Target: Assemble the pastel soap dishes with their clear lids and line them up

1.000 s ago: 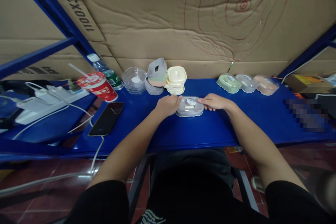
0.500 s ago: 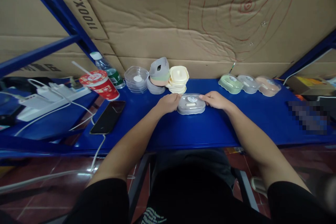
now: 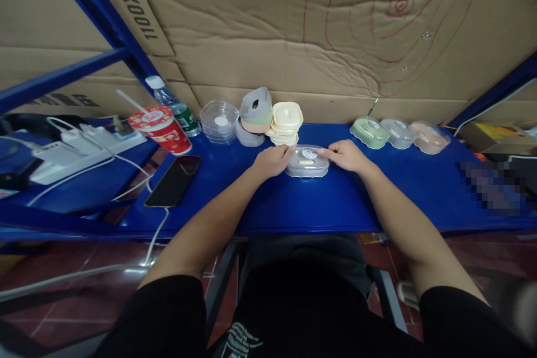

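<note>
A grey soap box (image 3: 307, 169) with a clear lid, a round white sticker and a pale oblong piece in its middle lies on the blue table. My left hand (image 3: 272, 161) grips its left end, thumb on the lid's edge and fingers curled down the side. At the opposite end my right hand (image 3: 346, 155) holds it too, thumb resting on the lid near the sticker. The undersides of both hands' fingers are hidden. Behind the left hand stand a pile of cream-coloured pieces (image 3: 287, 117), stacked grey, green and peach trays (image 3: 255, 111) and nested clear lids (image 3: 220, 123).
Lidded boxes in green (image 3: 369, 133), grey (image 3: 398, 133) and peach (image 3: 429, 137) line the back right. Leftward are a red paper cup (image 3: 172, 135) with a straw, a water bottle (image 3: 184, 116), a phone (image 3: 173, 181) and a white power strip (image 3: 92, 152) with cables. A cardboard wall (image 3: 251, 22) rises behind.
The view has shifted slightly. Both thumbs now reach a little further in over the lid, and the hands still hold the grey box at its two ends.
</note>
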`<state>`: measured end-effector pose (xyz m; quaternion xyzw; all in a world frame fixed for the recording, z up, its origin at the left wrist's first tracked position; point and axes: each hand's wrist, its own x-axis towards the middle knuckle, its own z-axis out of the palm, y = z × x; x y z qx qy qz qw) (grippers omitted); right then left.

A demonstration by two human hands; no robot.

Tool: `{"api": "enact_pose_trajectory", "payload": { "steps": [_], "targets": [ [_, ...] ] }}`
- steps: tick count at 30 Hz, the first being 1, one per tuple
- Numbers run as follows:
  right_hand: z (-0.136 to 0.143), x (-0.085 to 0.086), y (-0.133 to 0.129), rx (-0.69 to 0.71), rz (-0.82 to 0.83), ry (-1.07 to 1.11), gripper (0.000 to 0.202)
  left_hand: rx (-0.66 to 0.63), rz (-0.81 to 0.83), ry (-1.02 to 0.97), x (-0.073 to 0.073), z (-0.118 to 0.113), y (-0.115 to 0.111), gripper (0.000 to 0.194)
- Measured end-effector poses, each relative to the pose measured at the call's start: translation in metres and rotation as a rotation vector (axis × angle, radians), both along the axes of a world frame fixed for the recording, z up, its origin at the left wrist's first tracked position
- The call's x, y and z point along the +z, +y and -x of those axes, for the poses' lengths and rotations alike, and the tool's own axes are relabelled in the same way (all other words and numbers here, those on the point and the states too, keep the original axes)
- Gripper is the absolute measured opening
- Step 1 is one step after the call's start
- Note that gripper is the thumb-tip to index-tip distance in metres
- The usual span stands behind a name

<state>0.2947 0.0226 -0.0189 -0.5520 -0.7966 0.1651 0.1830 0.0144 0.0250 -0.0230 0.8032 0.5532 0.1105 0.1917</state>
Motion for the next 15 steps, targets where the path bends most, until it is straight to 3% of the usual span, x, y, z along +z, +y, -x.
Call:
{"api": "enact_pose_trajectory", "payload": {
  "steps": [7,15],
  "targets": [
    [0.001,0.002,0.001,-0.028,0.158,-0.027,0.067,0.025,-0.018,0.031,0.000,0.001,0.001,0.066],
    [0.006,-0.008,0.004,-0.126,0.291,0.270,0.065,0.055,0.000,0.023,-0.001,0.001,0.001,0.068]
  ]
}}
